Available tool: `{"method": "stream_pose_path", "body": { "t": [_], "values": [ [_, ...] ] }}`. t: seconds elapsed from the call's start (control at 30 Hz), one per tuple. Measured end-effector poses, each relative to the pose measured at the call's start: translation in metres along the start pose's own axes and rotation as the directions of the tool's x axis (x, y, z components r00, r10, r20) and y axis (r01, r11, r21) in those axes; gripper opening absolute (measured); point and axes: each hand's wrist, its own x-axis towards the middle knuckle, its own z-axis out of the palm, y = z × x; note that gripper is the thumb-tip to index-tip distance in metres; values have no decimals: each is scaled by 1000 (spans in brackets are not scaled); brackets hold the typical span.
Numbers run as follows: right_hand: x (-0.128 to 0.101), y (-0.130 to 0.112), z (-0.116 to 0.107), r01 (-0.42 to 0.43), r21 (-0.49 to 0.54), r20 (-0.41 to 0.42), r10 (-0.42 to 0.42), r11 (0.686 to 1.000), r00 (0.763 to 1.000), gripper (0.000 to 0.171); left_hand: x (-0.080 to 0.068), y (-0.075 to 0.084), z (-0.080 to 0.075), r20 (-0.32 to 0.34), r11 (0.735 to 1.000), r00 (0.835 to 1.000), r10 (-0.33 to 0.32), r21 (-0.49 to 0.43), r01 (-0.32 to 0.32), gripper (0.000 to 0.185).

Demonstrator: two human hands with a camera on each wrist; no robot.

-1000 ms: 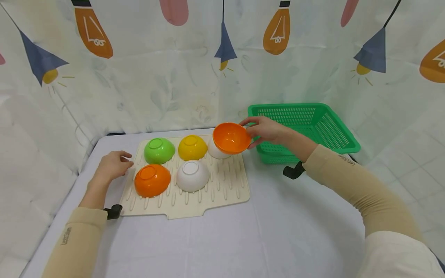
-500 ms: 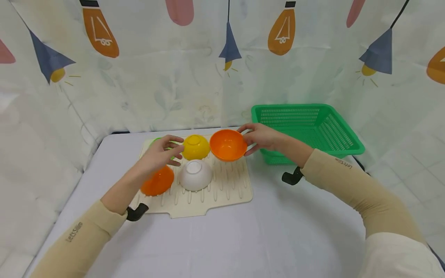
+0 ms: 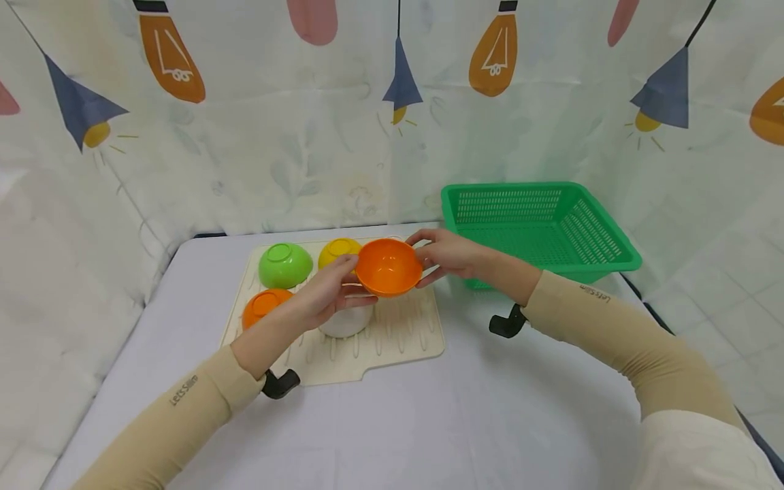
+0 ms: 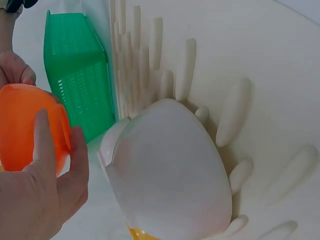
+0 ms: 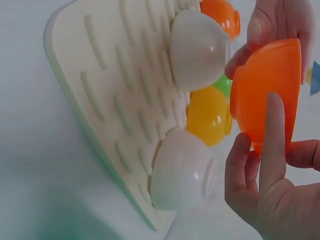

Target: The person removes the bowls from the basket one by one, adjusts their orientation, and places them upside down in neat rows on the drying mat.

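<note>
The left hand (image 3: 327, 294) had come across to the orange bowl (image 3: 388, 266). The right hand (image 3: 447, 253) held its far rim; both sets of fingers gripped it above the drying mat (image 3: 398, 333).

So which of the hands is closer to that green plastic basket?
The right hand. It holds the orange plastic bowl just left of the green plastic basket; the left hand grips the bowl's far side, farther away.

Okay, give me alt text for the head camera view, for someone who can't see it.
Two hands, left hand and right hand, hold an orange bowl upright above a cream drying mat where green, yellow, orange and white bowls sit upside down. An empty green basket stands to the right.
</note>
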Motion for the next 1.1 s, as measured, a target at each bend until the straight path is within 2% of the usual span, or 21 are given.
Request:
{"method": "stream_pose_path", "body": {
  "t": [0.23,0.37,0.53,0.63,0.7,0.77,0.83,0.9,0.93,1.0,1.07,1.1],
  "values": [
    [1,-1,3,6,22,13,-6,1000,1000,37,-1,0,-3,-20,998,999,-28,-63,27,61],
    [-1,-2,2,14,17,26,-14,1000,1000,38,-1,3,-6,-16,999,1000,-11,-51,10,64],
    [-3,-4,-2,28,9,66,-28,1000,997,42,-2,3,-11,-9,999,999,37,16,-37,58],
    [-4,-5,-3,42,-17,90,-41,999,995,49,-2,2,-14,1,993,996,84,87,-84,53],
    [-5,-5,-4,38,-24,92,-36,999,995,53,-2,1,-15,4,980,993,122,156,-121,52],
    [-5,-4,-4,25,-25,85,-23,999,996,57,-4,0,-16,3,956,987,158,248,-154,53],
    [-4,-2,-5,4,-17,72,-3,1000,997,60,-5,-1,-15,-1,908,978,210,370,-195,54],
    [-4,1,-6,-14,-12,67,14,1000,998,62,-6,-3,-14,15,841,960,281,478,-254,56],
    [-4,2,-6,-20,-8,66,21,1000,998,63,-7,-4,-13,33,798,945,327,525,-295,57],
    [-4,4,-6,-35,8,68,34,999,997,64,-6,-6,-11,91,679,897,433,622,-391,57],
    [-3,6,-7,-41,26,84,38,999,996,66,-6,-8,-11,178,541,832,525,685,-488,56],
    [-3,7,-6,-41,34,91,38,999,995,66,-5,-9,-11,228,460,794,563,712,-530,56]
  ]
}}
